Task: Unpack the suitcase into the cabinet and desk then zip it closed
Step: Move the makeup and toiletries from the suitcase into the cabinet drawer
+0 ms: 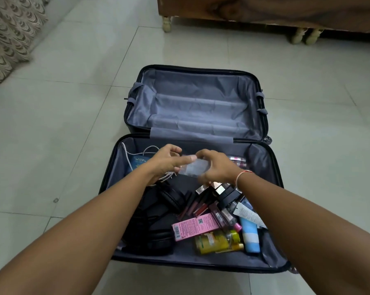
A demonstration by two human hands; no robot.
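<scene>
the suitcase (192, 260) lies open on the tiled floor (73, 103), its far half showing only grey lining, and above the near half both hands meet on a small clear plastic box (193, 168): the right hand (216, 167) curls round its right end while the left hand (169, 160) pinches its left end. below them the near half holds black headphones (171, 196), a white cable (126, 154), a pink carton (193, 227), a yellow bottle (218, 241), a blue and white tube (251, 236) and lipsticks (201, 206).
</scene>
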